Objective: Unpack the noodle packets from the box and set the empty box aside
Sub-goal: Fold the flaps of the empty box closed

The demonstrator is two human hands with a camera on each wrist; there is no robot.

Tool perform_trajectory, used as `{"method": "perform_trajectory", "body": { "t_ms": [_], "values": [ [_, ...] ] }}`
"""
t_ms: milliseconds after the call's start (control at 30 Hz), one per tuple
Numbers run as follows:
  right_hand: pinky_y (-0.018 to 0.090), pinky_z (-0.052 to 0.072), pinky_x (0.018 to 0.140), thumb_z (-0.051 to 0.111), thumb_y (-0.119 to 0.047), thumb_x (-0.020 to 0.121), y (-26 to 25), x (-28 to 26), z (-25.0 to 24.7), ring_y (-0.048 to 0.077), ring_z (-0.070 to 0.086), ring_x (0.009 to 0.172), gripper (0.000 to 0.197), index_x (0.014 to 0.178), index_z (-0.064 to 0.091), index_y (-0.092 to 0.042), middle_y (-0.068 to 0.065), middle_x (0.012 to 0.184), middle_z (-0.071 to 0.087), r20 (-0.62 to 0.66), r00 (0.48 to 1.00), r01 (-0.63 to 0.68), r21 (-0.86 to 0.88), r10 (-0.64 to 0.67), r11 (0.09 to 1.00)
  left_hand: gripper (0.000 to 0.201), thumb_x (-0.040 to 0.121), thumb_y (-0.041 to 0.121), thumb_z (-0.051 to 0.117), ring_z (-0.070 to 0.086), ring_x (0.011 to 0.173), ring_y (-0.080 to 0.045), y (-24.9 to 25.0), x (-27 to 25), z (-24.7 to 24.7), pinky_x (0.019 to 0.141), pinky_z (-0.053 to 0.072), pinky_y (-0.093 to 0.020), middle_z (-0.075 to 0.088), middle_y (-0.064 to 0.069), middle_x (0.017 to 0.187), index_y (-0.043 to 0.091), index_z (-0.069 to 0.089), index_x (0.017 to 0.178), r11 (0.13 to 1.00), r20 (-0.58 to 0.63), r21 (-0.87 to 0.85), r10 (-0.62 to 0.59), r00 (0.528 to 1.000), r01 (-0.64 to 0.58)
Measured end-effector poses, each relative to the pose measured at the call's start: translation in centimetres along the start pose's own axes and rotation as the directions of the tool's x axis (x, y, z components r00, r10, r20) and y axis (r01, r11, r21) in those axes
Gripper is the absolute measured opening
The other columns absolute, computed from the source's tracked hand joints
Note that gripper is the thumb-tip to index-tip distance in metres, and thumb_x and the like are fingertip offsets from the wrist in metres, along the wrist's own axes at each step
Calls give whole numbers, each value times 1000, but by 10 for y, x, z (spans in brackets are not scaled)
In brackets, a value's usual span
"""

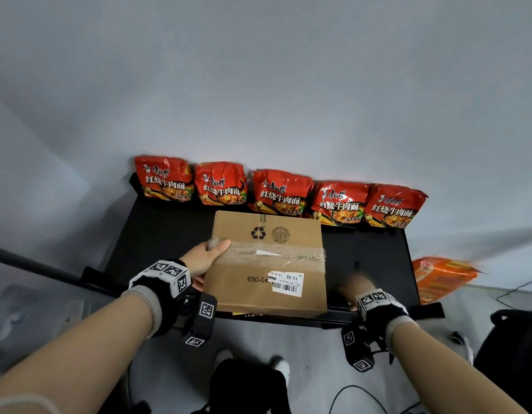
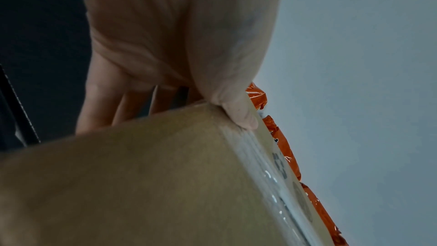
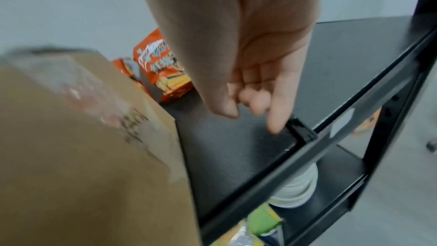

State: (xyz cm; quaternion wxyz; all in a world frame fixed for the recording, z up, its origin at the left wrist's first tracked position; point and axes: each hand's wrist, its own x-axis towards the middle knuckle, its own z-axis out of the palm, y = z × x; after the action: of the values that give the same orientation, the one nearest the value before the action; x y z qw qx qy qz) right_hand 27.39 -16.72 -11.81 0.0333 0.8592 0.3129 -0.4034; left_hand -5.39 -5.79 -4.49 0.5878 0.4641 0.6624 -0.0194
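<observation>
A brown cardboard box (image 1: 267,264), sealed with clear tape across its top, sits near the front of the black shelf (image 1: 157,234). My left hand (image 1: 205,261) grips its left side, thumb (image 2: 241,115) on the top edge over the tape and fingers (image 2: 99,111) down the side wall. My right hand (image 1: 355,289) hovers just right of the box, blurred, apart from the box (image 3: 82,137). Its fingers (image 3: 274,119) hang loosely curled and hold nothing. Several red noodle packets (image 1: 281,192) stand in a row along the back of the shelf against the wall.
An orange packet (image 1: 441,277) lies beyond the shelf's right end. A black clip (image 3: 301,130) sits on the front rail under my right hand. The shelf below holds stacked white bowls (image 3: 298,188) and a green packet (image 3: 262,222). Cables lie on the floor.
</observation>
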Motion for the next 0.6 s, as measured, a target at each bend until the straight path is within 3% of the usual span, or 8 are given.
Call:
{"method": "perform_trajectory", "body": {
  "t_ms": [100,200,300,367,433,533,600],
  "values": [
    [36,48,80,70,-25,76,9,-4,6,36,60,101,48,109,46,0,19,107,61,-146,986,-65,84,77,994,65,85,64,39,63,80,-29,0,2,-2,73,56,-41,60,-1,90,20,38,133,1000,-3,-7,-6,1000,6],
    [37,45,80,70,-21,77,18,-5,10,39,58,106,49,112,44,1,22,114,58,-298,947,-58,203,118,977,59,86,64,39,63,92,-33,-1,3,-1,79,55,-44,62,-5,99,23,40,129,1000,14,-7,-9,1000,9],
    [40,46,85,71,-23,78,26,5,16,40,56,106,52,113,46,6,26,118,56,-275,944,-116,242,183,963,47,86,63,38,64,89,-31,-1,3,0,79,55,-44,63,-3,94,27,43,115,1000,16,-5,-2,1000,2],
    [35,46,74,65,-22,81,25,9,17,34,58,84,32,97,55,4,22,97,62,-241,957,-114,211,164,971,45,86,64,39,62,98,-33,-3,5,-1,83,54,-47,61,-5,102,29,41,114,1000,25,-13,-12,1000,12],
    [32,45,67,60,-21,83,19,10,16,30,53,72,23,83,59,2,14,76,57,-188,973,-104,151,132,983,44,85,64,40,60,104,-35,-3,6,-2,85,52,-49,59,-5,105,30,39,113,999,39,-33,-20,999,21],
    [31,39,69,55,-22,87,2,8,13,30,52,78,26,95,58,3,14,82,54,-110,989,-88,113,100,990,42,86,63,41,60,101,-35,-4,8,-3,84,53,-48,59,1,94,30,39,113,999,39,-49,-21,999,23],
    [33,41,66,46,-17,91,-7,6,14,31,55,77,25,105,50,4,15,83,52,-80,994,-56,277,81,959,42,86,63,40,60,100,-34,-3,8,-3,85,52,-49,59,3,92,30,40,113,998,46,-59,-18,999,20]
  ]
}}
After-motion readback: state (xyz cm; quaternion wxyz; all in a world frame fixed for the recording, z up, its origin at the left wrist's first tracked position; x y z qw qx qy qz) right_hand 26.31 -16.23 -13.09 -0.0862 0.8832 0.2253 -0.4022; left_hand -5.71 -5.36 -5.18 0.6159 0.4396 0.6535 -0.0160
